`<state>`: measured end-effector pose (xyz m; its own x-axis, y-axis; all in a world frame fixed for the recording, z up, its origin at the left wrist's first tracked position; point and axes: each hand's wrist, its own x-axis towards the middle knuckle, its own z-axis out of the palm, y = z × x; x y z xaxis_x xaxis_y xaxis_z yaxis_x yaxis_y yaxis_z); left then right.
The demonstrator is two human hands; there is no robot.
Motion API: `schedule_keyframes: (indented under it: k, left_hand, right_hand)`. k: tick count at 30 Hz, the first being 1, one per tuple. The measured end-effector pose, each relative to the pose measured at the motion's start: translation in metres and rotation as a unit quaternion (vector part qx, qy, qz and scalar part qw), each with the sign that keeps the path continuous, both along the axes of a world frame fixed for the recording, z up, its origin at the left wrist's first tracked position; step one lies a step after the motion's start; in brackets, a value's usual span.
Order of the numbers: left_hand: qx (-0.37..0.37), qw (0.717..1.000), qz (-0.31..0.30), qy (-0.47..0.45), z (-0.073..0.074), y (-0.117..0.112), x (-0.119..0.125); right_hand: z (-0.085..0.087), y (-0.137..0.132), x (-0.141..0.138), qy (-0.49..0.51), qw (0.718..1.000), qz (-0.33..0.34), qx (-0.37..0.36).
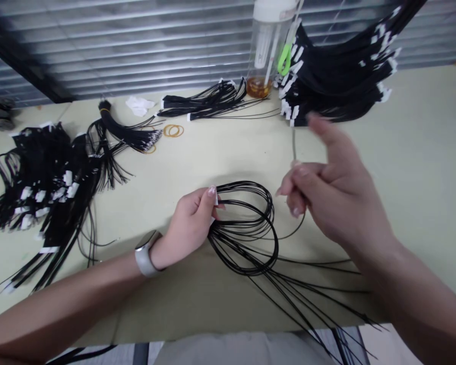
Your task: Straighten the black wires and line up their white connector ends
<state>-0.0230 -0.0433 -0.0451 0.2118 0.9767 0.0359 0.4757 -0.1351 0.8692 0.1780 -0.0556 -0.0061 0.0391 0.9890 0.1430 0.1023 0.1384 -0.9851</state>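
A loose coil of thin black wires (251,228) lies on the pale green table (421,167) in front of me. Its free ends trail to the lower right past the table edge. My left hand (190,223), with a silver watch at the wrist, pinches the coil at its left side, where a small white tag shows between thumb and fingers. My right hand (334,192) hovers just right of the coil. Its fingers are curled and pinched around one thin strand (294,144) that runs upward, and the index finger sticks up.
Bundles of black wires with white tags (41,192) cover the left of the table. A tall stack of tagged bundles (338,76) stands at the back right, beside a clear bottle (268,45). Rubber bands (173,131) lie near the back. A metal shutter runs behind.
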Motion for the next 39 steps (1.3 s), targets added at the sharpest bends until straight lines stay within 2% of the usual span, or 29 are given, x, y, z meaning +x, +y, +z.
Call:
schedule_keyframes:
  k: [3,6,11,14,16,19,22,24,27,31,39]
  left_hand:
    - [-0.001,1.0,-0.004,-0.007,-0.001,-0.001,0.0]
    - [-0.006,1.0,0.003,-0.016,-0.001,-0.001,-0.001]
    - [-0.026,0.999,0.026,-0.028,-0.001,0.002,0.0]
    - [-0.027,0.999,0.026,-0.029,0.0,0.003,0.001]
    - [-0.029,0.999,0.027,-0.027,0.001,0.003,0.001]
    - [-0.023,0.999,0.022,-0.021,0.001,0.002,0.0]
    - [0.003,1.0,-0.008,-0.008,0.0,-0.001,-0.001]
    - [0.021,0.999,-0.038,0.0,-0.001,-0.002,-0.002]
    - [0.038,0.997,-0.068,0.006,-0.001,-0.005,-0.003]
    - [0.047,0.995,-0.089,0.014,-0.001,-0.007,-0.003]
    - [0.042,0.994,-0.095,0.025,0.001,-0.007,-0.002]
  right_hand:
    - [-0.004,-0.002,-0.005,-0.103,0.994,0.032,-0.013]
    - [-0.005,-0.001,-0.005,-0.164,0.986,-0.008,0.004]
    - [0.0,0.007,0.01,-0.09,0.981,-0.149,0.083]
    - [0.004,0.009,0.017,-0.076,0.979,-0.165,0.094]
    - [0.004,0.008,0.015,-0.127,0.98,-0.136,0.067]
    - [-0.001,0.003,0.004,-0.217,0.975,-0.031,0.025]
    - [-0.011,-0.002,-0.01,-0.274,0.958,0.076,0.027]
    - [-0.018,-0.004,-0.017,-0.299,0.946,0.112,0.048]
    - [-0.023,-0.005,-0.022,-0.322,0.936,0.124,0.065]
    - [-0.02,-0.007,-0.023,-0.334,0.933,0.114,0.073]
    - [-0.018,-0.008,-0.023,-0.361,0.919,0.136,0.076]
